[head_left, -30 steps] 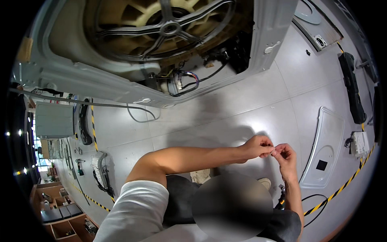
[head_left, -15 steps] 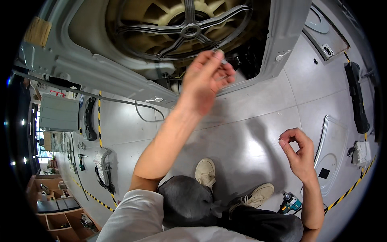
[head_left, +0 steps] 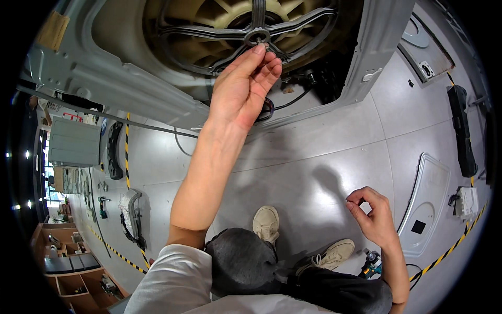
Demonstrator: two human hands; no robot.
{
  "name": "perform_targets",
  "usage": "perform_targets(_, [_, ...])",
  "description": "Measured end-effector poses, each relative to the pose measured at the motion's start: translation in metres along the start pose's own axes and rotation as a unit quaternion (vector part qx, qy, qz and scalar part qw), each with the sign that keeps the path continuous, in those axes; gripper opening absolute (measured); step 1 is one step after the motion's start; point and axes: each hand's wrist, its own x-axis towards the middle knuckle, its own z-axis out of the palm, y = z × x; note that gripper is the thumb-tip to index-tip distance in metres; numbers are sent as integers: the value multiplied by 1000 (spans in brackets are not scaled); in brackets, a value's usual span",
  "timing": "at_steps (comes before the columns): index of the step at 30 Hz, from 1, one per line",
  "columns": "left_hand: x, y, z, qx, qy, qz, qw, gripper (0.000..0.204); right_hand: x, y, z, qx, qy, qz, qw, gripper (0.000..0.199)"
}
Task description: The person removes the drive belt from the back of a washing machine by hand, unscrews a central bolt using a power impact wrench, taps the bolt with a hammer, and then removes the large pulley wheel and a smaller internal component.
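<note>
In front of me is the grey metal cabinet of a washing machine [head_left: 151,86], its large opening showing a dark spoked pulley [head_left: 209,32] over a yellowish ribbed drum tub [head_left: 214,11]. My left hand [head_left: 243,86] reaches up to the pulley's round hub [head_left: 257,35]. Its thumb and fingers pinch a small metal bolt [head_left: 259,42] at the hub's centre; most of the bolt is hidden by the fingertips. Lower right, my right hand [head_left: 372,214] hangs over the floor, thumb and forefinger pressed together. Whatever may be between them is too small to see.
A cable [head_left: 295,100] runs inside the cabinet's lower edge. A cordless power tool [head_left: 370,264] lies by my right shoe [head_left: 334,255]. Pale panel [head_left: 423,204] and black bar [head_left: 463,131] lie to the right. A grey hose [head_left: 125,121] crosses at left, near a compartmented wooden shelf [head_left: 73,285].
My left hand has moved up and left from below the pulley to its hub, bringing the bolt there. My right hand has shifted slightly left and down, still pinched.
</note>
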Motion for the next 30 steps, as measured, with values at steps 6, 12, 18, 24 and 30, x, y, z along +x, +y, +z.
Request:
perform_targets(6, [-3,-1,4,-36,-1,18,999,16,1,1,1,1,1,9,1000,9])
perform_targets(12, [-5,-2,11,-105,38,4,994,14,2,2,3,-2,-13,21,1000,9])
perform_targets(18, [-7,1,18,-205,37,-36,977,15,3,8,3,-18,-15,-23,999,8])
perform_targets(24, [-4,-1,15,-261,2,-46,964,14,4,9,4,-18,-21,-17,999,9])
perform_targets(30, [-1,1,8,-265,-43,-53,962,18,1,24,0,-13,-20,23,999,10])
